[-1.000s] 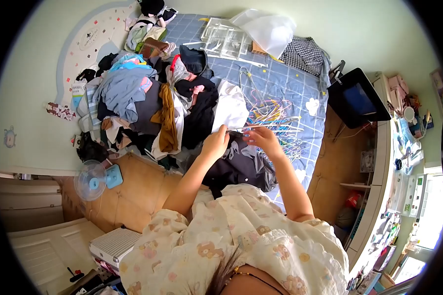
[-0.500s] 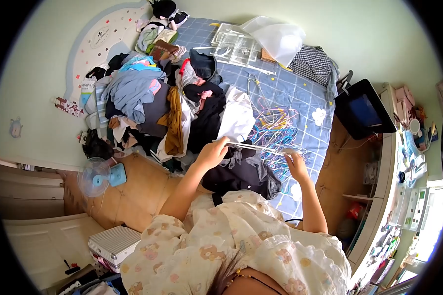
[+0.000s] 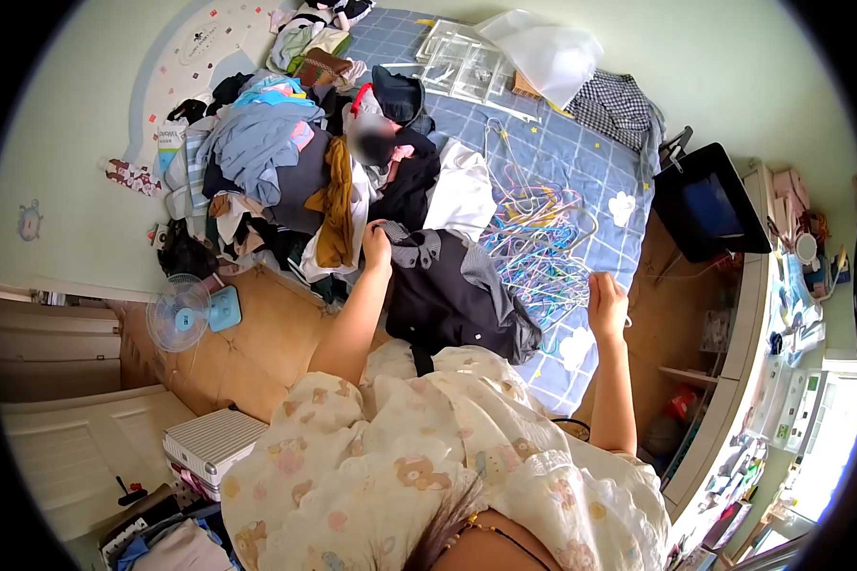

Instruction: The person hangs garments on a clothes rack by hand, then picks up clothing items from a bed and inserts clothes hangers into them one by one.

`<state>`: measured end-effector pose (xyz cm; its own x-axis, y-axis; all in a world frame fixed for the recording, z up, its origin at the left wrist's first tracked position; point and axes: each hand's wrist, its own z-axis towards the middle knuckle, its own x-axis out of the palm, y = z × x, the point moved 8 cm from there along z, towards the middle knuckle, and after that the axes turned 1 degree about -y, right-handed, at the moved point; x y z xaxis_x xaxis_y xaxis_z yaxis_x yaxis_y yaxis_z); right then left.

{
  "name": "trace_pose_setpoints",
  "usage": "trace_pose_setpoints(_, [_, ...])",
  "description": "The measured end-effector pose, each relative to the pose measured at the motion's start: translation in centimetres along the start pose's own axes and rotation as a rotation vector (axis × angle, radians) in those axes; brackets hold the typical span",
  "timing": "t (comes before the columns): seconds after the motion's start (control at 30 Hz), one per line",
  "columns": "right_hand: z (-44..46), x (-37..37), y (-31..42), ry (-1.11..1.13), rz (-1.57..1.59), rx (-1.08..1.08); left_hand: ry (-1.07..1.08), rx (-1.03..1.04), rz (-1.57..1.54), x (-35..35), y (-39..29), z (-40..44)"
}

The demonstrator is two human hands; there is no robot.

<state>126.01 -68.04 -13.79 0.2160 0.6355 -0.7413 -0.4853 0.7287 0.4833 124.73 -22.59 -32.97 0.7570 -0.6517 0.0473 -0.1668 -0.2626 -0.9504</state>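
My left hand point(image 3: 377, 247) is closed on the edge of a dark garment point(image 3: 448, 290) with a grey patterned part, lying at the near side of the bed. Off to the right, my right hand point(image 3: 607, 305) makes a fist around a pale hanger; only thin bits of it show by the fingers and wrist. Between the hands and farther back lies a tangle of coloured hangers point(image 3: 541, 243). A white garment point(image 3: 461, 190) sits just behind the dark one.
A big clothes heap point(image 3: 262, 152) covers the bed's left side. Farther back are clear plastic racks point(image 3: 462, 62), a translucent bag point(image 3: 548, 52) and a checked cloth point(image 3: 611, 109). A screen point(image 3: 712, 203) stands right, a fan point(image 3: 178, 314) left, a ridged case point(image 3: 215, 440) lower left.
The white hanger that was stretched between both hands is no longer there. My left hand has moved left and up onto the dark garment; my right hand has moved right and closed into a fist.
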Motion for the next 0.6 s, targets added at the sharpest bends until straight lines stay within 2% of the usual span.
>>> trace_pose_setpoints(0.07, [-0.9, 0.8, 0.2, 0.018, 0.020, 0.007, -0.075, 0.197, 0.211, -0.3, -0.6, 0.2])
trace_pose_setpoints(0.2, [-1.8, 2.3, 2.0, 0.083, 0.048, 0.000, 0.075, 0.452, 0.443, 2.0, -5.2, -3.4])
trace_pose_setpoints(0.3, [-1.7, 3.1, 3.4, 0.066, 0.037, -0.020, 0.135, 0.599, 0.735, 3.3, -7.2, -5.6])
trace_pose_setpoints(0.37, [-1.7, 3.9, 3.9, 0.067, 0.019, 0.000, 0.190, 0.608, 0.892, 4.1, -8.4, -7.1])
trace_pose_setpoints(0.43, [-1.9, 4.9, 4.9, 0.098, 0.046, 0.033, 0.184, 0.772, 0.923, 4.8, -9.7, -8.6])
trace_pose_setpoints(0.53, [-2.6, 7.3, 5.6, 0.174, 0.064, 0.082, 0.236, 0.862, 1.031, 5.9, -10.6, -9.7])
trace_pose_setpoints(0.6, [-2.4, 8.5, 6.5, 0.198, 0.078, 0.082, 0.287, 0.907, 0.992, 6.7, -10.7, -10.5])
